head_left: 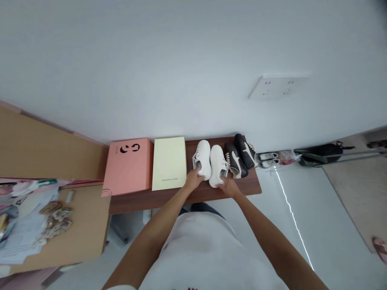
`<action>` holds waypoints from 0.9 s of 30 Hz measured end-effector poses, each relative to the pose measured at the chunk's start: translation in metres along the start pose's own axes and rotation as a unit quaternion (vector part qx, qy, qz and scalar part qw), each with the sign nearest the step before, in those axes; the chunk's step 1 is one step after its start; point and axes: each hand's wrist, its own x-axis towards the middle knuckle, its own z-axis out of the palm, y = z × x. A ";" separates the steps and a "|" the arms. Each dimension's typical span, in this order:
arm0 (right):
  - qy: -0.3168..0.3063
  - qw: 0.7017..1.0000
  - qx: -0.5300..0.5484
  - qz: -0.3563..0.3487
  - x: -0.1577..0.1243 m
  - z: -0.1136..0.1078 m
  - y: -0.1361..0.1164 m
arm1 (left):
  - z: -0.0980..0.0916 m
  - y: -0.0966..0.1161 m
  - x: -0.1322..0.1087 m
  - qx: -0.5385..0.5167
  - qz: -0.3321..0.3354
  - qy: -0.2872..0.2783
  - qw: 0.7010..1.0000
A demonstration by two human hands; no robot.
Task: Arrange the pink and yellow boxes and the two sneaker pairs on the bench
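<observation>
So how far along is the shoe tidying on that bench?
Looks done: pink box, yellow box and black sneakers sit in a row on the wooden bench. In hand: left hand and right hand each grip a heel of the white sneakers. Possibly left: small white shoes on the floor beside it.

A dark wooden bench [136, 201] stands against the white wall. On it, left to right, lie a pink box [128, 167] with a black mark on its lid, a pale yellow box [169, 163] just beside it, white sneakers [210, 161] with toes to the wall, and black sneakers [240, 155] with what look like cream stripes, angled at the right end
</observation>
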 end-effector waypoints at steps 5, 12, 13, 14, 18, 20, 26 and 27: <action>-0.050 0.976 -0.204 -0.065 0.002 -0.021 -0.029 | -0.008 0.013 -0.001 0.057 0.026 -0.028 0.998; -0.071 0.948 -0.304 -0.062 0.017 -0.032 -0.055 | -0.010 0.026 -0.002 0.150 0.049 -0.029 0.987; -0.070 0.946 -0.310 -0.061 0.020 -0.032 -0.057 | -0.009 0.028 -0.002 0.163 0.048 -0.033 0.985; -0.068 0.945 -0.315 -0.062 0.024 -0.032 -0.059 | -0.008 0.031 -0.002 0.172 0.046 -0.037 0.983; -0.062 0.938 -0.331 -0.079 0.036 -0.028 -0.065 | -0.004 0.035 0.001 0.200 0.037 -0.048 0.978; -0.059 0.936 -0.337 -0.085 0.040 -0.026 -0.067 | -0.003 0.035 0.002 0.207 0.036 -0.048 0.977; -0.047 0.937 -0.336 -0.082 0.050 -0.020 -0.071 | -0.001 0.033 0.008 0.226 0.022 -0.044 0.973; -0.046 0.936 -0.338 -0.082 0.051 -0.019 -0.072 | -0.001 0.033 0.009 0.234 0.021 -0.045 0.971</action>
